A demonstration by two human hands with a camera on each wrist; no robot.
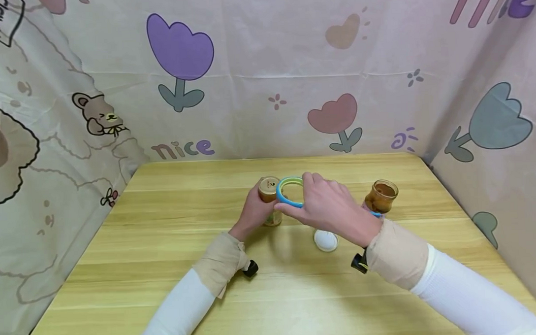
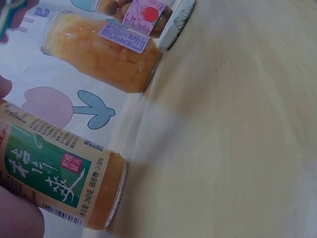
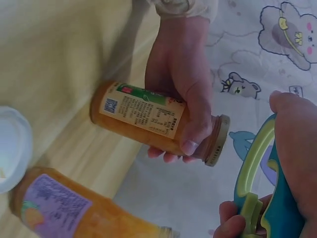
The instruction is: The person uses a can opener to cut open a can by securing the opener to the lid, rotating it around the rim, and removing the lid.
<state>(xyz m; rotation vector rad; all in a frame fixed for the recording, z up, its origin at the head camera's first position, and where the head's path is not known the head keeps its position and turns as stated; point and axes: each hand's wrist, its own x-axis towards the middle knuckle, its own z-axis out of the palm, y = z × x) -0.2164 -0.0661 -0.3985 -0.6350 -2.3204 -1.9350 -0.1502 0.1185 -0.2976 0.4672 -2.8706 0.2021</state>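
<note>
A lidded glass jar [image 1: 273, 217] of orange contents, with a green-and-cream label [image 2: 54, 173], stands on the table, and my left hand [image 1: 254, 212] grips it round the side. Its gold-coloured lid [image 3: 217, 141] is on. My right hand [image 1: 331, 204] holds a blue-and-green jar opener [image 1: 289, 203] by its handle, thumb and fingers curled round it. The opener's ring is level with the lid and just to its right; the right wrist view shows a gap between them.
To the right stands a lidless jar [image 1: 381, 197] with brown contents. A jar of orange pieces [image 2: 101, 54] with a purple label is nearby, hidden behind my right hand in the head view. A white round object [image 1: 325, 240] lies on the table [image 1: 264, 305]. A printed cloth [image 1: 246, 64] hangs behind.
</note>
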